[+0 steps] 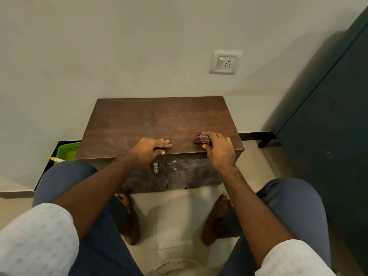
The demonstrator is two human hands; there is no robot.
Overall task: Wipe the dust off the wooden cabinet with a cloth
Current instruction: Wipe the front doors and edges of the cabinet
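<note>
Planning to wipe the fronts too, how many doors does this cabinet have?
2. The left door, with a metal latch, is under the left hand; the right door is under the right hand gripping the cloth. Other sides are hidden.

Cabinet: dark wood-grain top, matt, with pale dust smears on the top and on the door fronts; small bright metal latch on the left door. Cloth near the front right corner: woven maroon check, soft, crumpled. Green basket of perforated plastic; floor tiles pale and glossy; wall in flat matt paint
</note>
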